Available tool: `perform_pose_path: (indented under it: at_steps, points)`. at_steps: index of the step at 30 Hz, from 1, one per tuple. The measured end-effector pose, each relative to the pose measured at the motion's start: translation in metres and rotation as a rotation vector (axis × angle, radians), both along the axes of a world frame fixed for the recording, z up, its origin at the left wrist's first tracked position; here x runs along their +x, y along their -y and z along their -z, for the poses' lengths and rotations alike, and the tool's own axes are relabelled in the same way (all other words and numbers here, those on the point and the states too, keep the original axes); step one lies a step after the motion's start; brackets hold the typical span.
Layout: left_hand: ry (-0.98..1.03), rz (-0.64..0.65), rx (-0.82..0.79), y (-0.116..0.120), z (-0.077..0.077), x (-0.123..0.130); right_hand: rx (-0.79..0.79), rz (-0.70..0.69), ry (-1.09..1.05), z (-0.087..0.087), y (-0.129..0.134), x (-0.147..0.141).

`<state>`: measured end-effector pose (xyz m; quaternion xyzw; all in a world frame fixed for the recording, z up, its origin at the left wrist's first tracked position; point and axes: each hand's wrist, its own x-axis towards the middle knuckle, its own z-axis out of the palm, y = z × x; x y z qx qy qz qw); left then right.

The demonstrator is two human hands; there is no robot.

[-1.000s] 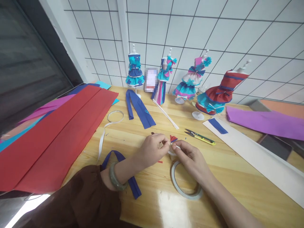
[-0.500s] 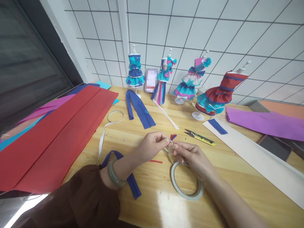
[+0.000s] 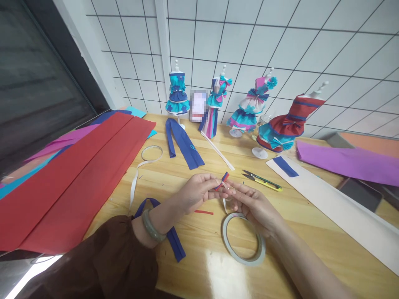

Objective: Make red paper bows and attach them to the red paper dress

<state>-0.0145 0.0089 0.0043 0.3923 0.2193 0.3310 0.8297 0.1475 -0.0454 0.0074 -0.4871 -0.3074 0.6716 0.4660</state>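
Between the fingertips of my left hand (image 3: 201,192) is a small red and blue folded piece (image 3: 225,177), with a thin whitish strip across its middle. My right hand (image 3: 254,205) has its fingers bent together at that strip, close beside my left fingertips. A tape roll (image 3: 227,243) stands tilted or lies just below my right hand, and a short length of tape (image 3: 225,205) runs from it up to the fingers. A thin red strip (image 3: 204,212) lies on the table under my left hand.
Four small dressed mannequins, one in red (image 3: 299,112), stand at the back. Yellow snips (image 3: 264,182) lie right of my hands. Red sheets (image 3: 77,178) cover the left; a pale sheet (image 3: 336,216) and purple cloth (image 3: 346,164) are right. Blue strips (image 3: 187,145) lie on the wooden table (image 3: 193,265).
The red and blue piece has turned and shows more of its length between my fingers. My left fingers have spread under it, and the tape roll has shifted slightly left.
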Motion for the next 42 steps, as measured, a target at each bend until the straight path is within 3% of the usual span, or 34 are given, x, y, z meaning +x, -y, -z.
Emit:
perform_pose_path:
  at_steps: [9,13,15,18,21,24,27,32,37,42]
  points:
    - [-0.068,-0.058,0.046,-0.006,0.002,-0.001,-0.044,0.176,-0.237,-0.007,-0.002,0.005]
    - [-0.078,-0.069,0.050,-0.008,0.003,-0.003,0.041,0.232,-0.165,-0.008,-0.004,0.020]
    - [-0.104,-0.066,0.053,-0.008,0.001,-0.003,0.151,0.286,0.069,-0.006,-0.007,0.031]
    - [-0.162,-0.035,0.064,-0.008,-0.003,-0.004,0.333,0.330,0.754,0.001,-0.015,0.052]
    - [-0.192,-0.035,0.087,-0.009,-0.004,-0.005,0.434,0.170,1.424,0.011,-0.022,0.071]
    - [-0.192,-0.026,0.098,-0.010,-0.003,-0.007,0.428,-0.008,1.647,0.016,-0.024,0.079]
    - [-0.146,0.014,0.086,-0.012,0.000,-0.009,0.388,-0.005,1.577,0.010,-0.020,0.072]
    - [-0.107,0.067,0.081,-0.012,-0.001,-0.009,0.378,-0.027,1.164,-0.018,-0.005,0.047]
    - [-0.134,0.096,0.159,-0.011,-0.002,-0.009,0.374,-0.301,0.912,-0.040,0.010,0.036]
    - [-0.185,0.236,0.248,-0.011,-0.006,-0.011,0.308,-0.502,0.854,-0.044,0.013,0.039]
